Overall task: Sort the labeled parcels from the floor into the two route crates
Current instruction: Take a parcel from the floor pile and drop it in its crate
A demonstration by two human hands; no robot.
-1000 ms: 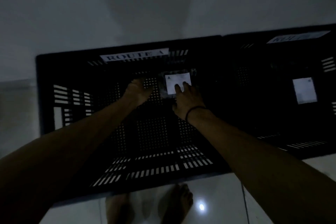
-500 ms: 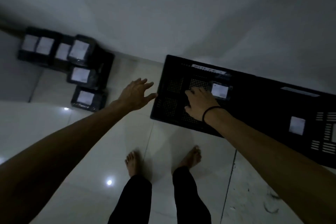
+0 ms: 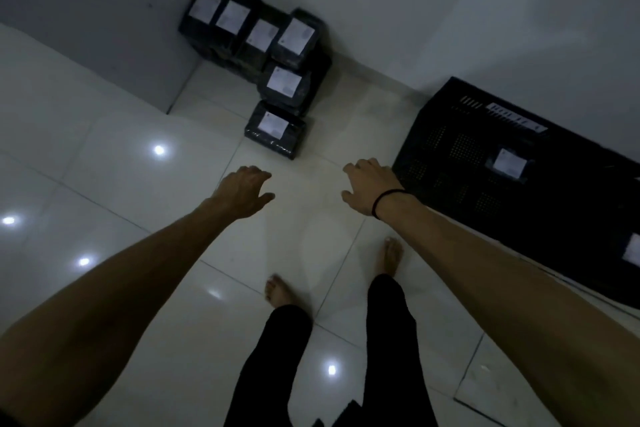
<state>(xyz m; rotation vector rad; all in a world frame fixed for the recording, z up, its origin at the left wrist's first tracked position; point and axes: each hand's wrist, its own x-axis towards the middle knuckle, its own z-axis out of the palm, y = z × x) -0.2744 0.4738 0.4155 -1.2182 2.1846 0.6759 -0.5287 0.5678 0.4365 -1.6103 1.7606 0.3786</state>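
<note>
Several black-wrapped parcels with white labels are stacked in the wall corner; the nearest parcel (image 3: 276, 130) lies on the floor tiles just beyond my hands. My left hand (image 3: 243, 191) hovers over the floor, fingers loosely spread, holding nothing. My right hand (image 3: 370, 186), with a black band at the wrist, is also empty, beside the left corner of the black route crate (image 3: 446, 149). One labelled parcel (image 3: 508, 165) lies inside that crate. A second white label (image 3: 632, 252) shows at the right edge.
White walls meet at the corner behind the stack. Glossy white floor tiles reflect ceiling lights. My bare feet (image 3: 391, 255) and dark trouser legs stand below the hands, between the stack and the crate.
Both hands left the parcel set in the crate and came out of the crate. The view swung left, bringing the corner stack ahead and the crates to the right.
</note>
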